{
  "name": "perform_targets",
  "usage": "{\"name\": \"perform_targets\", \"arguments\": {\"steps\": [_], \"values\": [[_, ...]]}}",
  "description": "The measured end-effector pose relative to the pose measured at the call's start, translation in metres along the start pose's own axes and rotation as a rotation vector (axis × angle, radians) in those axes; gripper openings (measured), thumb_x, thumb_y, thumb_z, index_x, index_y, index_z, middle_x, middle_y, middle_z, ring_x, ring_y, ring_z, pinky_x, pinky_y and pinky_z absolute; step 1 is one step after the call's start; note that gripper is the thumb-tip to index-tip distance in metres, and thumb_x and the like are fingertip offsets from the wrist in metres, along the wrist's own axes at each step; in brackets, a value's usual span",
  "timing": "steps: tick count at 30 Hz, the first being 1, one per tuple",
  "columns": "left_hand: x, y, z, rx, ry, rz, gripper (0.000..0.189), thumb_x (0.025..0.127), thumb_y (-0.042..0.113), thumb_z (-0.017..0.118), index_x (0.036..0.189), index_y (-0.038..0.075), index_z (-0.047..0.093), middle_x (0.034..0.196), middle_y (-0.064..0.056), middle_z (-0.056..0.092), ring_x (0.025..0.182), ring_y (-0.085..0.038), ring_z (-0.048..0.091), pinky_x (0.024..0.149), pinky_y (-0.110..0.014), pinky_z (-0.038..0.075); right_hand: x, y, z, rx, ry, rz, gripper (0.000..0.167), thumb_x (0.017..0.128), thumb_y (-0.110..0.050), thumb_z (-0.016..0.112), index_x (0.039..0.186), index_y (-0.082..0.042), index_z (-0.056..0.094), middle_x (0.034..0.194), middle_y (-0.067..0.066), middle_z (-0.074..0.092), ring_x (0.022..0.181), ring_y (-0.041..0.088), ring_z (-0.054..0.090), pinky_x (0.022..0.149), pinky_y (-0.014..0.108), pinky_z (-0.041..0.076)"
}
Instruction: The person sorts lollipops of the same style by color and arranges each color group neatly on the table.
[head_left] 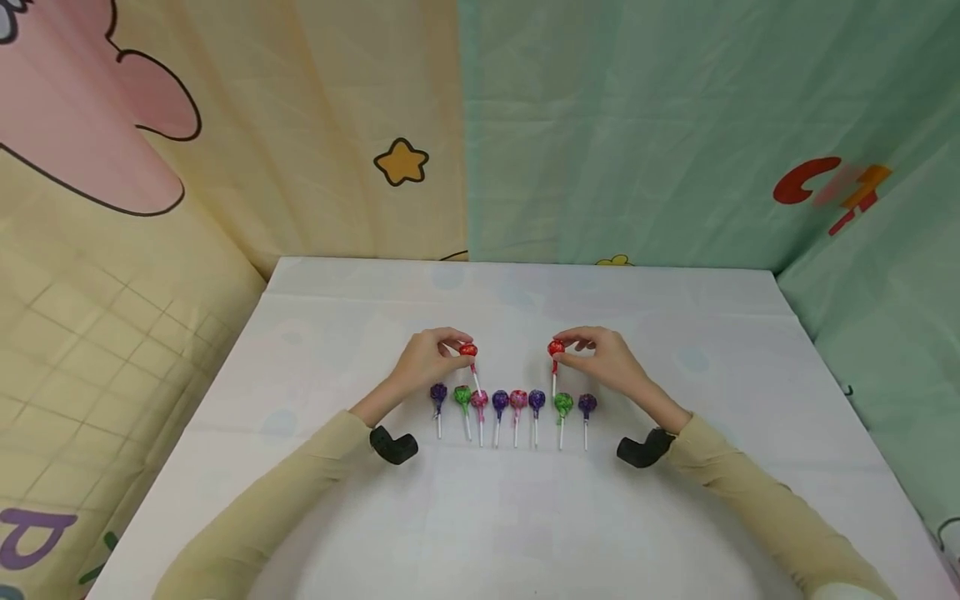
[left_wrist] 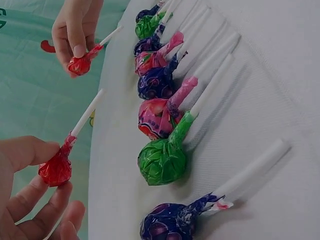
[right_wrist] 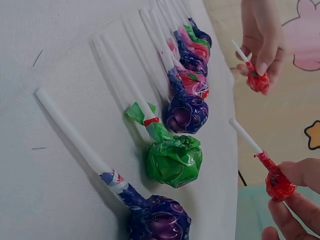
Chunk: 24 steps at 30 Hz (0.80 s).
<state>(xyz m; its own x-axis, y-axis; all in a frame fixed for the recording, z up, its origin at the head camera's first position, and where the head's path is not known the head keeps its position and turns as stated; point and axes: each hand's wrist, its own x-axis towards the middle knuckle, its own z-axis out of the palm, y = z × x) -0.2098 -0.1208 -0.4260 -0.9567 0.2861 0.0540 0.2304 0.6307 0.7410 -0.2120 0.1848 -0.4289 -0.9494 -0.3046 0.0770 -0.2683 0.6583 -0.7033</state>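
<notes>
My left hand (head_left: 430, 360) pinches a red lollipop (left_wrist: 56, 170) by its wrapped head, between thumb and fingers, its white stick slanting toward the row. Opposite, my right hand (head_left: 604, 360) pinches another red lollipop (right_wrist: 280, 184) the same way. Both are held just beyond a row of lollipops lying side by side with sticks toward me. From the left come a purple one (head_left: 438, 393), a green one (head_left: 462, 395), a pink one (head_left: 480, 400), a purple, a pink (head_left: 518, 400), a purple (head_left: 536, 400), a green (head_left: 563, 404) and a purple one (head_left: 587, 403).
A white cloth covers the table (head_left: 480, 517). Behind it hang a yellow curtain (head_left: 315, 125) and a green curtain (head_left: 637, 125). A black strap piece (head_left: 393, 447) sits at the left wrist, another black piece (head_left: 643, 450) at the right.
</notes>
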Motion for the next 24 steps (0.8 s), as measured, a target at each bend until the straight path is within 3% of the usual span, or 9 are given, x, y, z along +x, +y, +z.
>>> {"name": "perform_targets", "arguments": {"steps": [8, 14, 24], "values": [[0.022, -0.001, -0.007, 0.019, 0.019, -0.011, 0.031, 0.083, 0.024, 0.074, 0.111, 0.010, 0.070, 0.099, -0.010, 0.072, 0.077, -0.019, 0.059, 0.063, -0.024, 0.042, 0.014, 0.002, 0.001, 0.001, -0.012, 0.022, 0.034, 0.086, -0.027, 0.072, 0.115, -0.010, 0.069, 0.106, 0.011, 0.071, 0.091, 0.023, 0.058, 0.073, 0.029, 0.045], [0.038, -0.006, -0.014, 0.028, 0.023, -0.055, 0.033, 0.083, 0.025, 0.073, 0.113, 0.011, 0.070, 0.102, -0.010, 0.072, 0.082, -0.021, 0.060, 0.068, -0.025, 0.042, 0.030, 0.000, 0.003, 0.015, -0.018, 0.021, 0.033, 0.086, -0.026, 0.071, 0.115, -0.010, 0.070, 0.107, 0.011, 0.071, 0.089, 0.022, 0.058, 0.072, 0.029, 0.043], [0.064, -0.012, -0.012, -0.009, 0.013, -0.074, 0.035, 0.085, 0.025, 0.072, 0.116, 0.008, 0.069, 0.104, -0.012, 0.071, 0.089, -0.023, 0.060, 0.070, -0.024, 0.041, 0.058, 0.002, 0.003, -0.005, -0.035, 0.009, 0.033, 0.086, -0.023, 0.071, 0.114, -0.007, 0.069, 0.108, 0.013, 0.071, 0.087, 0.023, 0.057, 0.070, 0.027, 0.042]]}}
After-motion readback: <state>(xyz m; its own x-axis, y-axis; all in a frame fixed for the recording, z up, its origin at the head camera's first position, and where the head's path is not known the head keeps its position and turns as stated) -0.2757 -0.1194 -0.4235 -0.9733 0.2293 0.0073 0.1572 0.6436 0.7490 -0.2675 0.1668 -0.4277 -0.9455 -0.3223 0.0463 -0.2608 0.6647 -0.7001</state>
